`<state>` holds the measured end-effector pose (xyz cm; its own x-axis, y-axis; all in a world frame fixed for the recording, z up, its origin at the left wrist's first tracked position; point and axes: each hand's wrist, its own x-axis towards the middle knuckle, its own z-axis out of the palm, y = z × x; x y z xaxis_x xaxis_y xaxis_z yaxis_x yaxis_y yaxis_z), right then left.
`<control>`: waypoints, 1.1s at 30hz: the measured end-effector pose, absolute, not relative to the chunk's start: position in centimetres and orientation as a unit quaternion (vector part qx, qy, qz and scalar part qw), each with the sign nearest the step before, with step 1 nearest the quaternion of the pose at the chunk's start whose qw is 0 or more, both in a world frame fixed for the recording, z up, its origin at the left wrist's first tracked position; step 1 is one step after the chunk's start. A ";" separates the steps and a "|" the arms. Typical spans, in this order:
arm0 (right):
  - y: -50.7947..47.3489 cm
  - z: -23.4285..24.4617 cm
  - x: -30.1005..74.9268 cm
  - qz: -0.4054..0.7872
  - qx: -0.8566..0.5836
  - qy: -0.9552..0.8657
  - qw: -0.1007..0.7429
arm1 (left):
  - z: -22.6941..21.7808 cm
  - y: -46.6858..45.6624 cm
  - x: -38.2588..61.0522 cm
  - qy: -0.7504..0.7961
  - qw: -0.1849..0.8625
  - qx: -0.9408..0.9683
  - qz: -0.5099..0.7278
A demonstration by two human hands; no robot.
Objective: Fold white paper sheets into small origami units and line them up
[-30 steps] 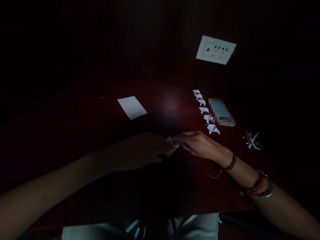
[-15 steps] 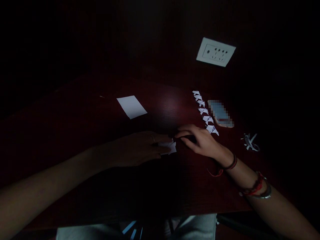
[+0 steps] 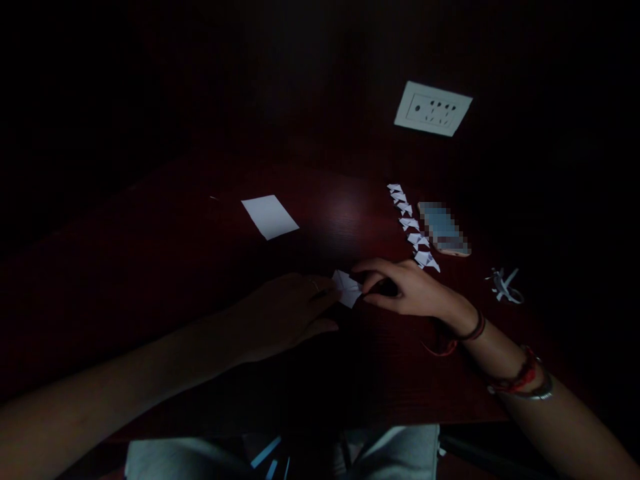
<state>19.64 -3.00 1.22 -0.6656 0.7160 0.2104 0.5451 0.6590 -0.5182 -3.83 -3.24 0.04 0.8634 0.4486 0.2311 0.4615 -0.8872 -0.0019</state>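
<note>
At mid surface (image 3: pixel 175 267): folded paper (image 3: pixel 347 288). Left grip (image 3: pixel 285 313) spread flat, fingertips pinning paper's left edge. Right grip (image 3: pixel 410 293) pinched on its right corner. Best: pin firmly, align edges before creasing; light dim.

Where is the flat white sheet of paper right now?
Head view: the flat white sheet lies alone on the table, left of centre, beyond the left hand and the small folded paper.

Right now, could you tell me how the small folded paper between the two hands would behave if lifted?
The folded paper looks small and thin, so probably very light. Its creases likely make it stiffer than the flat sheet. Touched by the left hand and right hand, it could crush easily.
</note>
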 end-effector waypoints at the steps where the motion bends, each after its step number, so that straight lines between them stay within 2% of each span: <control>1: -3.0 1.3 19.6 0.212 -0.361 -0.882 0.215 | 0.0 -3.2 -3.8 -0.233 0.018 -0.965 -0.116; 6: -2.0 0.8 18.9 0.215 -0.405 -0.834 0.308 | 0.1 -2.6 -3.6 -0.224 -0.015 -0.965 -0.136; 13: -1.0 -0.3 18.2 0.319 -0.397 -0.810 0.291 | -1.2 -2.6 -2.8 -0.227 -0.055 -0.962 -0.144; 20: -1.2 0.0 18.2 0.337 -0.361 -0.819 0.292 | -0.4 -1.3 -3.3 -0.195 -0.140 -0.961 -0.135; 27: -1.9 0.3 18.1 0.261 -0.381 -0.842 0.279 | 0.5 -0.6 -3.8 -0.163 -0.096 -0.976 -0.112; 33: -1.7 0.3 18.7 0.304 -0.355 -0.848 0.251 | 0.1 -0.5 -3.9 -0.141 -0.061 -0.982 -0.108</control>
<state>18.68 -1.73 0.28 -0.6215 0.7548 0.2099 0.4500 0.5632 -0.6930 -3.87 -0.47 0.08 0.9370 0.2900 0.1949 0.2637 -0.9528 0.1503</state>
